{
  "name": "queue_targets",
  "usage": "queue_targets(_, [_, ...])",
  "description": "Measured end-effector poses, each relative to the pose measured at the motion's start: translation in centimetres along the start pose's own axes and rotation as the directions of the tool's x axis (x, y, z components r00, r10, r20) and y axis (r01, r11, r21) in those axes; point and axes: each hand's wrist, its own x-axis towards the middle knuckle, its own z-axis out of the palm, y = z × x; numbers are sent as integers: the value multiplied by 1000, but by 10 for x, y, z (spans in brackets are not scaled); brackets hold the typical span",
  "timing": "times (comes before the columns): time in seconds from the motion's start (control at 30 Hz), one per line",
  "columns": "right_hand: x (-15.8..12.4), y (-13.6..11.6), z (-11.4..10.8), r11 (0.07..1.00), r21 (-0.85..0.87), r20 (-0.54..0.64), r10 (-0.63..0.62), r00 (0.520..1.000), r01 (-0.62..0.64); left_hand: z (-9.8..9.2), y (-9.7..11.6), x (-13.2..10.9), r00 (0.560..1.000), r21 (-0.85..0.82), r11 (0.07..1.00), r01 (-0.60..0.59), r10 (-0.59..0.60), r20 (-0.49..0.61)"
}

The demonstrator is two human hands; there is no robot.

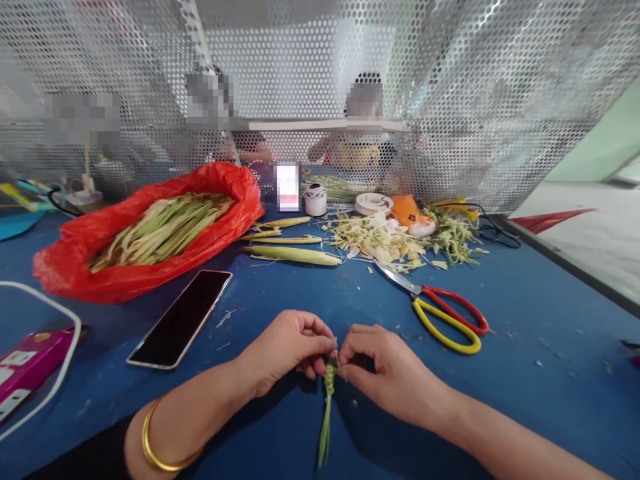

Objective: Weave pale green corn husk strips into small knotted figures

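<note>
Bare fingers [323, 345] hold a slender, knobbly green braid [328, 387].

The braid [329, 383] ran down the lower centre of the frame from between the left hand [295, 343] and the right hand [383, 360], above the table [280, 293]. The phone [180, 320] lay left of the hands, before the bag [125, 285] with leaves [165, 230] in it, and the scissors [418, 291] lay at right. Across the middle, husks [295, 255] lay before a jar [315, 200], right of which scraps [380, 243] lay before the tape roll [373, 202], the mesh [295, 40] standing behind everything.
</note>
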Motion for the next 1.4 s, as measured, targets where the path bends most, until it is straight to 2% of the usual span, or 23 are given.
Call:
queue_targets(0.5, [1,3,8,999,-5,-30,48,998,-48,0,5,-3,999,-12,999,34,-34,8])
queue_targets(0.77, [2,3,8,998,-21,-23,62,998,-63,5,-2,1,997,-5,1000,19,-19,-71])
queue_targets(0.97, [2,3,4,998,36,-9,51,999,-51,4,-2,0,995,-1,1000,9,-9,-95])
queue_targets(1.07, [1,3,3,986,141,-68,97,993,-87,5,-2,-3,997,19,1000,1,1,-82])
queue_targets(1.17, [2,7,5,949,300,-131,142,981,-97,4,-2,-2,997,49,998,-32,36,-72])
queue_targets(1.27, [3,10,9,954,300,-74,48,996,-24,2,-4,-1,992,91,991,-98,104,-65])
queue_targets(1.33, [4,11,10,972,233,-49,17,999,-5,1,-4,-3,980,222,961,-166,186,-76])
queue_targets(1.4, [3,11,9,983,183,-53,16,998,-6,1,-4,-5,949,434,866,-247,307,-73])
